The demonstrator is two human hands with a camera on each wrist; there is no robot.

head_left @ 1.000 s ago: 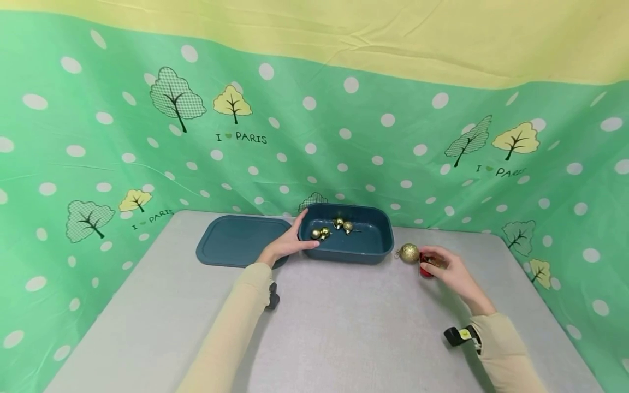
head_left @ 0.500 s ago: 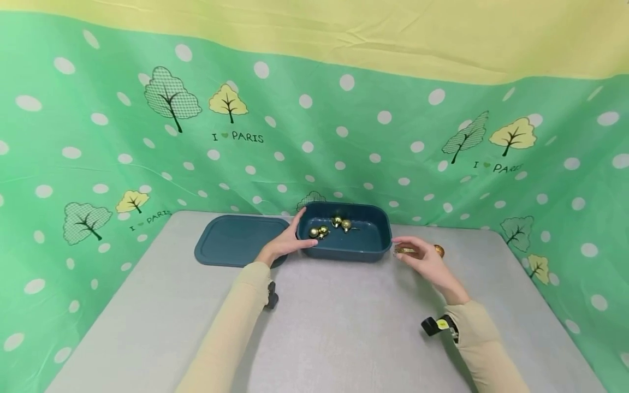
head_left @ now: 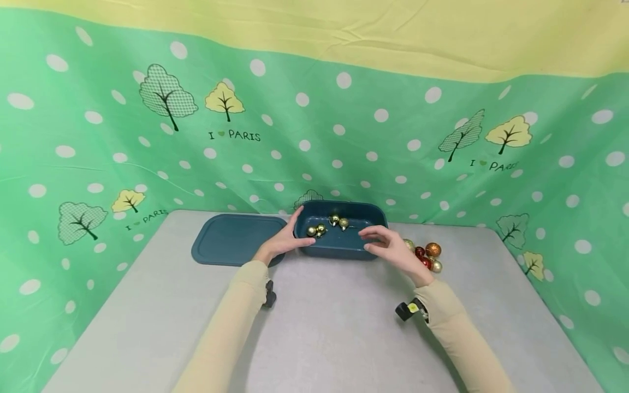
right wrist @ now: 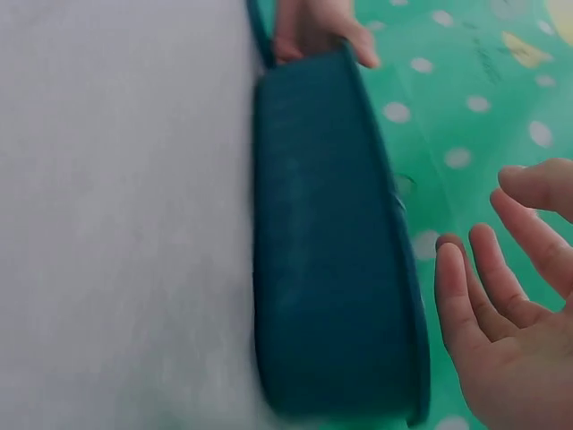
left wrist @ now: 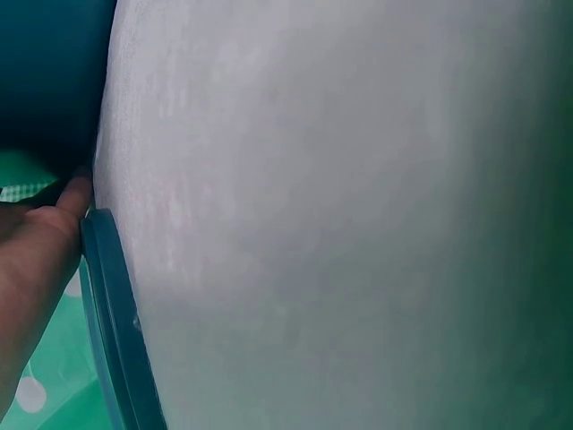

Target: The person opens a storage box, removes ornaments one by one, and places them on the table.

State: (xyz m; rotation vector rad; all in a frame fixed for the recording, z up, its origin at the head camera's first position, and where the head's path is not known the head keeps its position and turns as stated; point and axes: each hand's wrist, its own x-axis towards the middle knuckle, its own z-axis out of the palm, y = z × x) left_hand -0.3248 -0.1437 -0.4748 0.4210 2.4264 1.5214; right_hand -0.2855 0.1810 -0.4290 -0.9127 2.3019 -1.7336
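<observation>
light grey tabletop [head_left: 334, 327] spans the foreground, surface smooth. nearest the viewer, two beige sleeves [head_left: 226, 327] reach forward from the lower edge, each with a black wrist device [head_left: 409, 311] at the cuff; the right one bears a yellow mark.

left hand [head_left: 281, 243]: thumb and fingers spread wide against the left end of the rectangular dark teal storage container [head_left: 339, 253], thumb along the near side, index finger toward the far corner. contact noted. right hand [head_left: 393, 251]: above the container's right end, apart from the rim; fingers loosely bent, a moderate gap between thumb and fingertips in the head view, nothing seen held.

container stands upright and uncovered near the back of the table. contents: small shiny gold baubles [head_left: 312, 231], at least four, one group at the left, another toward the far wall; right part of the interior partly hidden by the right hand.

to the right, on the table, a close cluster: pale gold bauble [head_left: 436, 266], red bauble [head_left: 426, 263], dark red bauble [head_left: 420, 251], orange bauble [head_left: 433, 249], and a greenish-gold bauble [head_left: 409, 243] partly covered by the right hand. to the left, matching teal lid [head_left: 231, 240], lying flat, right edge beneath the left wrist.

behind everything, green polka-dot fabric [head_left: 358, 143] with printed trees [head_left: 167, 97] and a yellow upper band [head_left: 393, 38].
</observation>
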